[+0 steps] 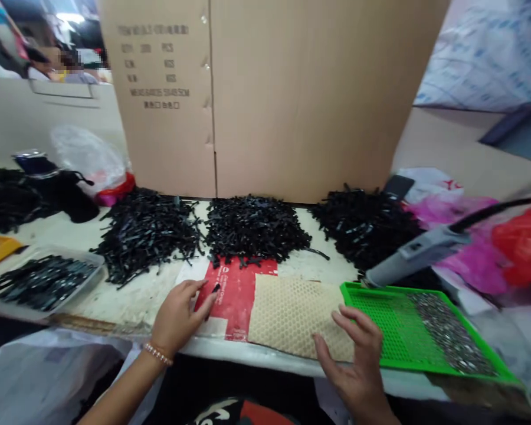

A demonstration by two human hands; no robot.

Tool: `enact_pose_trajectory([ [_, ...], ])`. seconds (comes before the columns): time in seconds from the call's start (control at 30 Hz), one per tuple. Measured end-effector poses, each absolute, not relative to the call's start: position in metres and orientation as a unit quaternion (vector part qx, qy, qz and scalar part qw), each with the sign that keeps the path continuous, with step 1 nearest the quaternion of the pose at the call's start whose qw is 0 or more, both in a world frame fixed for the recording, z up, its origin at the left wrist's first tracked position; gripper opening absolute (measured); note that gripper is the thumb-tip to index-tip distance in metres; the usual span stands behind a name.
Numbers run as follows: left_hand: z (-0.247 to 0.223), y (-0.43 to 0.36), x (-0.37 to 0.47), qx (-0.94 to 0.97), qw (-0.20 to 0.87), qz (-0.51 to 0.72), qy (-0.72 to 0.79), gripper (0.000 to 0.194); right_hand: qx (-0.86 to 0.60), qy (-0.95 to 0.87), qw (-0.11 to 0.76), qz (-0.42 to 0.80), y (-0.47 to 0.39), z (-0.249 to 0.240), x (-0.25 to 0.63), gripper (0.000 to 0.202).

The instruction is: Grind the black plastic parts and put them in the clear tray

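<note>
Pale worktop, one tall carton, pale partition behind.
One small black strip is at the thumb of the left hand over red card, long axis pointing away, slightly right — whether gripped, I cannot tell. The right hand hovers open over one tan mat, beside one green tray; three black heaps line the carton.

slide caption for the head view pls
Left hand at a red printed sheet, right hand at a honeycomb-patterned mat, heaps of black parts behind, green tray alongside.
</note>
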State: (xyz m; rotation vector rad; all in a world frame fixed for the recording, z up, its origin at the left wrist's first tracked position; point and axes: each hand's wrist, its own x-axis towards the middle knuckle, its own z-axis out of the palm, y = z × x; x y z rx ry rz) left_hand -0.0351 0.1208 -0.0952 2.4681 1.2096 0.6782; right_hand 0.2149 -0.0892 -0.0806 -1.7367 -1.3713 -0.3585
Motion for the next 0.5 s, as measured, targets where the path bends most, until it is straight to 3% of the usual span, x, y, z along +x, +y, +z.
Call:
enact_pose_trajectory([
  [0.1, -0.098, 0.115, -0.023, 0.871, 0.169, 0.193, 0.418, 0.037, -0.702, -0.578, 0.403, -0.102, -0.063, -0.065, 0.227, 0.037],
  [0.3, -0.093, 0.119, -0.025, 0.819, 0.286, 0.242, 0.435, 0.034, -0.746, -0.601, 0.285, 0.024, -0.016, -0.043, 0.278, 0.038],
  [0.5, -0.061, 0.11, -0.023, 0.538, 0.585, 0.297, 0.529, 0.045, -0.803, -0.538, 0.256, 0.027, 0.022, -0.046, 0.296, 0.028],
])
